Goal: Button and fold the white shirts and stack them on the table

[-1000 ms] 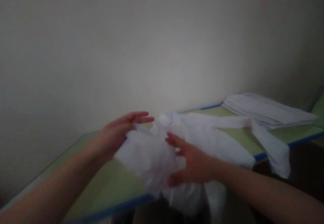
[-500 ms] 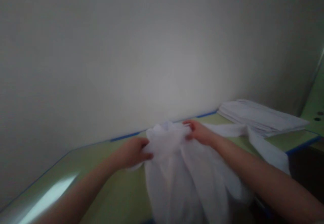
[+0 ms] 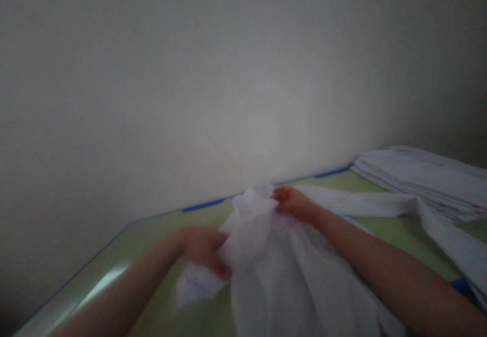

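A white cloth garment (image 3: 254, 245) hangs bunched in front of me, its upper end gathered between my hands and its folds falling past the near table edge. My left hand (image 3: 207, 248) is closed on its left side, thumb in front, the other fingers blurred. A loose flap (image 3: 198, 283) of white cloth sticks out below that hand. On the upper right side, my right hand (image 3: 292, 202) pinches the cloth with bent fingers. A long white strip of cloth (image 3: 365, 202), perhaps a sleeve or tie, runs rightward from behind my right hand and bends toward me.
The green table top (image 3: 160, 228) has blue edging (image 3: 203, 206) and meets a plain grey wall (image 3: 243, 83). A stack of folded white cloth (image 3: 426, 179) lies at the back right. Light reflects off the table at the left.
My left hand has dropped lower along the cloth, and a flap now shows beneath it. The gathered top has become more crumpled. The view has turned slightly left, shifting the stack rightward.
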Tool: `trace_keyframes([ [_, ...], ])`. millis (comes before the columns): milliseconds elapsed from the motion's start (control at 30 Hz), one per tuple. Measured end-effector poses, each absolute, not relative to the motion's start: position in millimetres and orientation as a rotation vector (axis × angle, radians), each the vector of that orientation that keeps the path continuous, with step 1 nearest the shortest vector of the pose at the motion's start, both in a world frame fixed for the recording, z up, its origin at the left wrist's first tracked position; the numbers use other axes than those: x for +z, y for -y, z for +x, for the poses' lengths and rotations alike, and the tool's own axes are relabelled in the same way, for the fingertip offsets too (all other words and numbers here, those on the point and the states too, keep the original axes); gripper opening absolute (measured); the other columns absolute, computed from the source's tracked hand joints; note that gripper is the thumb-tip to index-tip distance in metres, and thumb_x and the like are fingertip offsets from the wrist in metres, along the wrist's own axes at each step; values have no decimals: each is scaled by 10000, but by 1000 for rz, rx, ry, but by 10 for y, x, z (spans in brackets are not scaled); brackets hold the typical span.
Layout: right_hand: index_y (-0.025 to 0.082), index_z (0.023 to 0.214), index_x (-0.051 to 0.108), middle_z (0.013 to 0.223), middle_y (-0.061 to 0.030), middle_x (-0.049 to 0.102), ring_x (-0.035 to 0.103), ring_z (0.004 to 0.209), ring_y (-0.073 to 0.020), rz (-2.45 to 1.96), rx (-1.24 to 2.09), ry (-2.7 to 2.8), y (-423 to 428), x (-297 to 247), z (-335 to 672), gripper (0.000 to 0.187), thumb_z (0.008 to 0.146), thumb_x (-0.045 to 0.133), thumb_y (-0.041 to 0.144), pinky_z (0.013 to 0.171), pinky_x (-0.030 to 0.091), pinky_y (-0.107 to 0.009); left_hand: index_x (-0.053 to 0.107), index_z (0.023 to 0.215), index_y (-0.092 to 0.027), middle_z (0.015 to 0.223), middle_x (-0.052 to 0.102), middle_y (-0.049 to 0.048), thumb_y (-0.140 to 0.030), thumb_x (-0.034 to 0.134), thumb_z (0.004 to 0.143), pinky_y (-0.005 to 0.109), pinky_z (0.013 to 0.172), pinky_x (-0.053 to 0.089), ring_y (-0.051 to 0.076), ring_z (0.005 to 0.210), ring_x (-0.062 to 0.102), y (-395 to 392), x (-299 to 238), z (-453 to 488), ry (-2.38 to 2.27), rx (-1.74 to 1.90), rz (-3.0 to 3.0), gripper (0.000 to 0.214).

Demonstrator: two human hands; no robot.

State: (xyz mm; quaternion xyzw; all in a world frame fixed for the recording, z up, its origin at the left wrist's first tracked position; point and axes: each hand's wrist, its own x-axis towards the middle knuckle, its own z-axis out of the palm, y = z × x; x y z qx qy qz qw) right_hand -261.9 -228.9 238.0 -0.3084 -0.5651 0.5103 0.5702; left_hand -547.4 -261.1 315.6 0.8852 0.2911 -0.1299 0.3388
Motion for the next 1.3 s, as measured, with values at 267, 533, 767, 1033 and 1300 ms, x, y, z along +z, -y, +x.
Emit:
trace_keyframes([
  [267,151,959,521,809,-16,634,605,704,-143,-776,1086,1217,2276,2400,-2511,585,431,767,101,694,476,-299,529,1187,-194,1203,543,109,-417,664,649,319,889,401,233,1046,525,2230,3053,-4380,-760,729,2800,598],
  [533,143,992,549,816,-16,630,573,695,-118,-869,1049,1500,2375,2438,-2522,520,533,773,239,658,455,-254,600,763,-160,707,591,10,-442,563,735,243,609,394,145,672,524,1933,3156,-4380,-771,824,2730,286],
  [767,132,747,573,637,1,579,508,549,-91,-1073,822,1477,2491,2544,-2539,255,708,628,378,532,406,-217,623,910,-174,850,617,45,-384,596,711,275,689,422,165,756,542,1806,3177,-4518,-736,922,2698,290],
  [1033,139,799,601,650,2,581,486,558,-96,-1168,766,1569,2490,2489,-2594,235,708,612,355,534,379,-222,613,1034,-197,922,629,64,-392,618,693,306,774,405,201,843,560,1966,3068,-4409,-536,742,2959,392],
  [1300,190,842,465,700,38,551,461,542,-83,-1121,722,1497,2460,2463,-2599,261,658,626,282,490,336,-197,597,861,-172,666,563,-10,-339,600,695,224,538,309,110,572,469,1919,3062,-4429,-623,624,2881,236],
])
